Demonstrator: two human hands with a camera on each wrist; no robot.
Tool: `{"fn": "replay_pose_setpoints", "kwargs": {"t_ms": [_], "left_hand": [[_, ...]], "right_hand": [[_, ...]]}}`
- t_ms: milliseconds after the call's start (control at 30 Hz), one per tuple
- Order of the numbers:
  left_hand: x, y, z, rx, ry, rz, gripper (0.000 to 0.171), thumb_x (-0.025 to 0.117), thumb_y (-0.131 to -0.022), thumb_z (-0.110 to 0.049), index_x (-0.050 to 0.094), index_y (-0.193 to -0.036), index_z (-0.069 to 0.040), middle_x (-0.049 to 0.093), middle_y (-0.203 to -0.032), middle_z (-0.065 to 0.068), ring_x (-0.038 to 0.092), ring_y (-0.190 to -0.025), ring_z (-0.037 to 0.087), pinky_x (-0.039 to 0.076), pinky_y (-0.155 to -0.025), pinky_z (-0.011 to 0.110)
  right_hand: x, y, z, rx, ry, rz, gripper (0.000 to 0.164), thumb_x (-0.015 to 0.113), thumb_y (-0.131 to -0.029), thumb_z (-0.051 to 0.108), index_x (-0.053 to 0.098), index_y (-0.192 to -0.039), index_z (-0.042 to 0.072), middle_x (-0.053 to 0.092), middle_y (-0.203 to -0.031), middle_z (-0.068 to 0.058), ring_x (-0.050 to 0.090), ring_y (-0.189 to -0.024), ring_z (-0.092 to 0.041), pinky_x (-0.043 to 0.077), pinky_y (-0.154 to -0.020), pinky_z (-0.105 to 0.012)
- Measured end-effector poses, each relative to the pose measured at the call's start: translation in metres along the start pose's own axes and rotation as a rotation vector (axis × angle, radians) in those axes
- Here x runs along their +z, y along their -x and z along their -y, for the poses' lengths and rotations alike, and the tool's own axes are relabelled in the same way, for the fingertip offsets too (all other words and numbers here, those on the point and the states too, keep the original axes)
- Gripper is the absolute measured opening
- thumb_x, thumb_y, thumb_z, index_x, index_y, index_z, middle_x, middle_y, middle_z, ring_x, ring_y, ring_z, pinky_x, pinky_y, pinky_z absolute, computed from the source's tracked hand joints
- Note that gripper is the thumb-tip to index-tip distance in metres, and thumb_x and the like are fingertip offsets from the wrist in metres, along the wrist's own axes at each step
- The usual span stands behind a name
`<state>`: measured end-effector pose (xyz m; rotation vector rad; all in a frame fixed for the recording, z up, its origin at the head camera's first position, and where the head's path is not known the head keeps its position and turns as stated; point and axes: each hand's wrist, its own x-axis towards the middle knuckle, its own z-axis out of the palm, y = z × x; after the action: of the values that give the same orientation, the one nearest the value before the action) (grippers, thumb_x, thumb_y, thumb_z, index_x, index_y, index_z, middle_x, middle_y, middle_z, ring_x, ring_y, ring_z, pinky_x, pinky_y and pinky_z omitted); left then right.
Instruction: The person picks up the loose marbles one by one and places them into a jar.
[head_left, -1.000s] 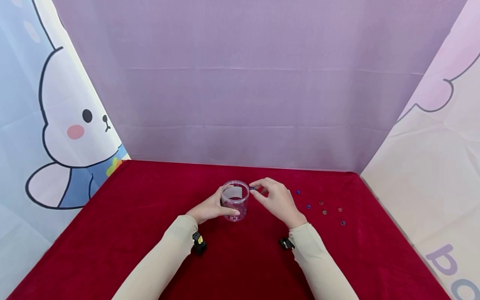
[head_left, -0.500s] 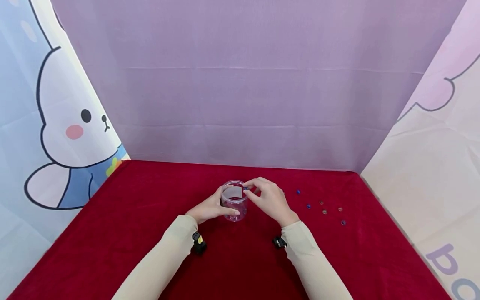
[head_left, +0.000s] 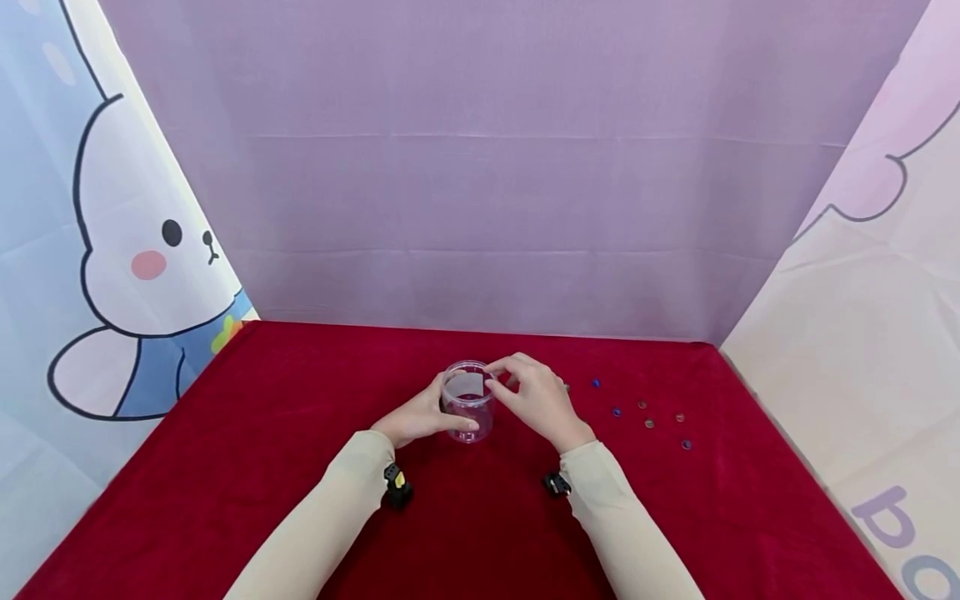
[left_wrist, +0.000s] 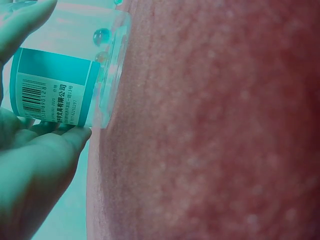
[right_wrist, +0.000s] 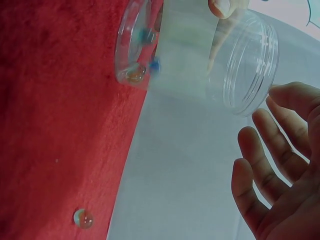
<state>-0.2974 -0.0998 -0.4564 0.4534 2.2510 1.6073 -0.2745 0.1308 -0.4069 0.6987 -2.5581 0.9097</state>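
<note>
A clear plastic jar stands on the red cloth, its open mouth facing up. My left hand grips it from the left side, thumb across the front. At the right side of the rim is my right hand, fingers loosely bent, with nothing visible between the fingertips. In the right wrist view a blurred blue marble shows inside the jar, close to an orange-tinted marble and a teal one near the bottom. The left wrist view shows the jar's barcode label.
Several glass marbles lie on the red cloth to the right, among them a blue marble and a dark one. A lilac curtain hangs along the back, with printed cloth at the left side.
My right hand has moved left to the jar's rim. The blue marble it pinched has left its fingertips and now appears inside the jar. The left hand and jar stay put.
</note>
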Motion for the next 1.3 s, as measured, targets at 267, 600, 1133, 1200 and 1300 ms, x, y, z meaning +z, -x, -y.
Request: {"fn": "replay_pose_setpoints", "kwargs": {"t_ms": [267, 600, 1133, 1200, 1300], "left_hand": [[0.000, 0.002, -0.002, -0.002, 0.010, 0.001, 0.101, 0.088, -0.079, -0.028, 0.023, -0.156, -0.019, 0.043, -0.145, 0.003, 0.039, -0.134, 0.024, 0.035, -0.109, 0.055], [0.000, 0.001, 0.000, 0.003, 0.014, 0.007, 0.100, 0.087, -0.080, -0.026, 0.022, -0.156, -0.020, 0.043, -0.146, 0.002, 0.038, -0.135, 0.024, 0.033, -0.110, 0.055], [0.000, 0.000, 0.001, 0.003, 0.004, 0.003, 0.103, 0.088, -0.078, -0.030, 0.022, -0.156, -0.021, 0.043, -0.146, 0.003, 0.037, -0.136, 0.024, 0.035, -0.109, 0.055], [0.000, 0.000, 0.001, 0.000, 0.001, 0.000, 0.102, 0.088, -0.078, -0.030, 0.023, -0.156, -0.021, 0.043, -0.146, 0.003, 0.037, -0.135, 0.025, 0.036, -0.109, 0.054], [0.000, 0.000, 0.001, -0.008, -0.002, -0.003, 0.101, 0.088, -0.078, -0.030, 0.023, -0.156, -0.021, 0.043, -0.146, 0.003, 0.037, -0.135, 0.025, 0.037, -0.108, 0.054]], "right_hand": [[-0.002, 0.003, -0.001, -0.036, -0.004, -0.027, 0.022, 0.076, -0.091, 0.020, 0.074, -0.113, 0.017, 0.067, -0.105, 0.005, 0.066, -0.086, -0.020, 0.054, -0.066, -0.030], [-0.007, 0.004, -0.006, -0.020, 0.031, -0.021, 0.020, 0.076, -0.091, 0.022, 0.074, -0.111, 0.021, 0.066, -0.106, 0.009, 0.066, -0.086, -0.020, 0.054, -0.067, -0.031], [-0.026, 0.008, -0.023, 0.042, 0.104, -0.010, 0.021, 0.072, -0.094, 0.029, 0.073, -0.114, 0.023, 0.065, -0.108, 0.010, 0.063, -0.086, -0.010, 0.052, -0.063, -0.030], [-0.028, 0.009, -0.025, 0.048, 0.109, -0.011, 0.021, 0.072, -0.094, 0.028, 0.073, -0.115, 0.023, 0.065, -0.109, 0.010, 0.063, -0.086, -0.010, 0.053, -0.064, -0.032], [-0.030, 0.011, -0.028, 0.062, 0.114, -0.008, 0.021, 0.072, -0.094, 0.027, 0.074, -0.115, 0.022, 0.065, -0.109, 0.009, 0.063, -0.086, -0.010, 0.053, -0.065, -0.035]]}}
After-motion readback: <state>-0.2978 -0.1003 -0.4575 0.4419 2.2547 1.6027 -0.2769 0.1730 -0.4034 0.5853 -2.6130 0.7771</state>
